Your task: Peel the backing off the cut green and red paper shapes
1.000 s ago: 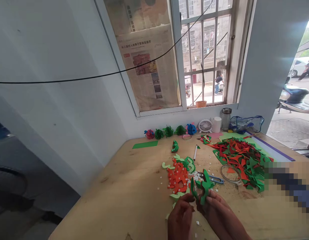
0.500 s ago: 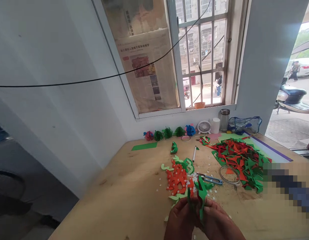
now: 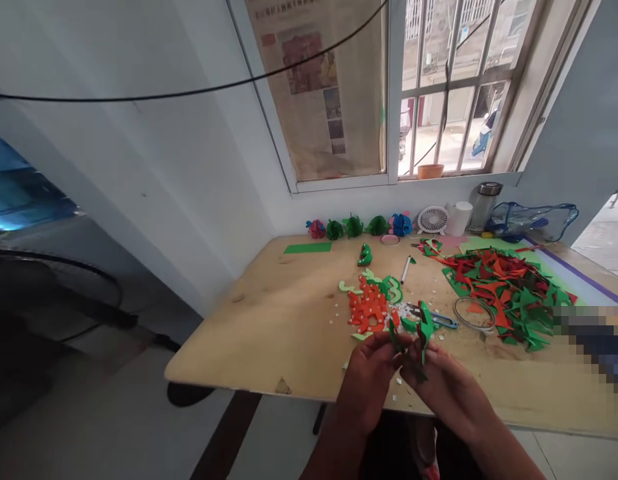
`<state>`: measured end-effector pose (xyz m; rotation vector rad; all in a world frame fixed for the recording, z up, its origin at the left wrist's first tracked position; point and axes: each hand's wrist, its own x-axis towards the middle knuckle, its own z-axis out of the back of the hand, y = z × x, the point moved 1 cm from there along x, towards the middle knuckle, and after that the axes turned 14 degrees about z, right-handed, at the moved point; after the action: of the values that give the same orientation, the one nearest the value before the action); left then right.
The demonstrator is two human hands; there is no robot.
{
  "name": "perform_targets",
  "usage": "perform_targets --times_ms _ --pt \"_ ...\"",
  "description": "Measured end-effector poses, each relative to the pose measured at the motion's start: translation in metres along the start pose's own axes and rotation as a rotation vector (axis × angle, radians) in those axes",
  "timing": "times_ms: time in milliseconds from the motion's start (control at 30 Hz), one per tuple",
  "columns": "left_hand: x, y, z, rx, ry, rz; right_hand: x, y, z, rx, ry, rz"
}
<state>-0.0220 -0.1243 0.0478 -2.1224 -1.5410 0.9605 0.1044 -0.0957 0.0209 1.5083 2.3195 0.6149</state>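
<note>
Near the table's front edge, my left hand (image 3: 371,373) and my right hand (image 3: 451,383) meet around a green and dark red paper piece (image 3: 425,327). The fingers of both are closed on it, and its folded parts stick up between them. Just beyond lie orange paper cut-outs (image 3: 366,303) dotted with small white squares, with green curled cut-outs (image 3: 391,288) behind them. A blue cutter (image 3: 445,322) lies right behind my right hand. Farther back are a small green folded piece (image 3: 365,255) and a white pen (image 3: 405,270).
A heap of red and green scraps (image 3: 509,287) covers the right of the table (image 3: 249,333), beside a tape ring (image 3: 475,315). Along the wall stand paper balls (image 3: 353,225), a small fan (image 3: 433,220), a white cylinder (image 3: 459,219) and a glass jar (image 3: 485,205).
The view has tilted down, so the table's front edge and the floor now show. Both hands still hold the green piece, which leans a little differently between them.
</note>
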Motion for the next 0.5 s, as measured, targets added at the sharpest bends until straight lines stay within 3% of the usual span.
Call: perform_targets --times_ms 133,500 --pt "0.0069 -0.0012 -0.0008 -0.064 0.034 0.008 0.0030 0.0018 0.0049 -0.051 -0.010 0.000" --pt "0.0106 -0.0045 -0.0055 -0.080 -0.013 0.012 0.0050 0.0004 0.0081 -0.063 -0.003 0.003"
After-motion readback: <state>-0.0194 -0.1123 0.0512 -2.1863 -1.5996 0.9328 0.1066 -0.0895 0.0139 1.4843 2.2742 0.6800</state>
